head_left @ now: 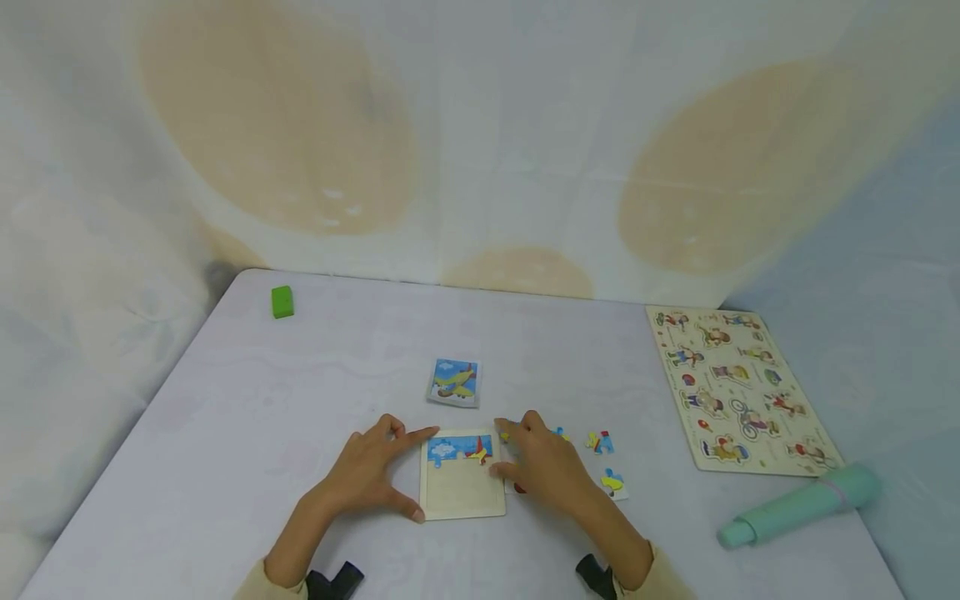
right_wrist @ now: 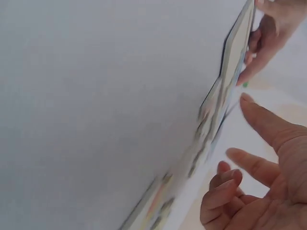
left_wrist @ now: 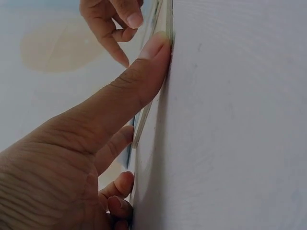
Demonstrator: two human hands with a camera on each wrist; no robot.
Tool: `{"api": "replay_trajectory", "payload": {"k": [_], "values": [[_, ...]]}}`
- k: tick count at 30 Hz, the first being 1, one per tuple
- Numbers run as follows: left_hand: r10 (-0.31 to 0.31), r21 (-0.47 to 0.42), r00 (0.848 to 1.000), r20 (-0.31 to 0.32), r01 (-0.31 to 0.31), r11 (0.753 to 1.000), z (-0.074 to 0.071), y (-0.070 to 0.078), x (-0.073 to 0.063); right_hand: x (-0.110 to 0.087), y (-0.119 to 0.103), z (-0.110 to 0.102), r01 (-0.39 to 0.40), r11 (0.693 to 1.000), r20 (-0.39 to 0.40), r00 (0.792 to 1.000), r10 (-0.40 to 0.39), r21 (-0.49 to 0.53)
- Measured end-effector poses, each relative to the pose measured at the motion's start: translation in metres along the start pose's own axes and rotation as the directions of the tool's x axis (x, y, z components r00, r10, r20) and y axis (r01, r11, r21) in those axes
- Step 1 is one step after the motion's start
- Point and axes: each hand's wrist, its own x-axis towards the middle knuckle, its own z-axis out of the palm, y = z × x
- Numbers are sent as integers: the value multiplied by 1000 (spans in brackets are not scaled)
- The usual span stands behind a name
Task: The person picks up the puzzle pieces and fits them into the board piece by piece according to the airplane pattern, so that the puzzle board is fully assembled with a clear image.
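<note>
A square wooden puzzle tray (head_left: pixel 463 492) lies on the table, with blue sky pieces (head_left: pixel 444 448) and a red-and-yellow piece (head_left: pixel 477 451) along its top. My left hand (head_left: pixel 367 471) holds the tray by its left side, index finger at the far corner and thumb at the near one. In the left wrist view the thumb (left_wrist: pixel 139 72) presses on the tray's edge. Over the tray's right edge hovers my right hand (head_left: pixel 547 467). Its thumb and index finger are spread with nothing between them in the right wrist view, other fingers (right_wrist: pixel 223 187) loosely bent.
Loose puzzle pieces (head_left: pixel 601 442) lie right of the tray, partly behind my right hand. Beyond the tray is an airplane picture card (head_left: pixel 454 383). A green block (head_left: pixel 282 302) sits far left. To the right are a figure puzzle board (head_left: pixel 738 392) and a rolled mint-green mat (head_left: pixel 798 506).
</note>
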Motion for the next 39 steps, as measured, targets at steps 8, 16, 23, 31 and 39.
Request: {"api": "replay_trajectory", "payload": {"k": [8, 16, 23, 31, 39], "values": [[-3, -3, 1000, 11, 3, 1000, 0, 0, -1, 11, 22, -9, -105, 980, -53, 992, 115, 169], [10, 3, 1000, 1, -10, 1000, -1, 0, -1, 16, 28, -5, -96, 978, -47, 993, 107, 183], [13, 3, 1000, 1, -13, 1000, -2, 1, -1, 16, 26, 0, -58, 995, -44, 997, 62, 86], [-4, 7, 1000, 10, 4, 1000, -1, 1, 0, 14, 21, 1, -47, 998, -65, 997, 49, 38], [-1, 10, 1000, 15, 1, 1000, 0, 0, 1, 10, 17, 1, -5, 995, -86, 996, -4, -103]]}}
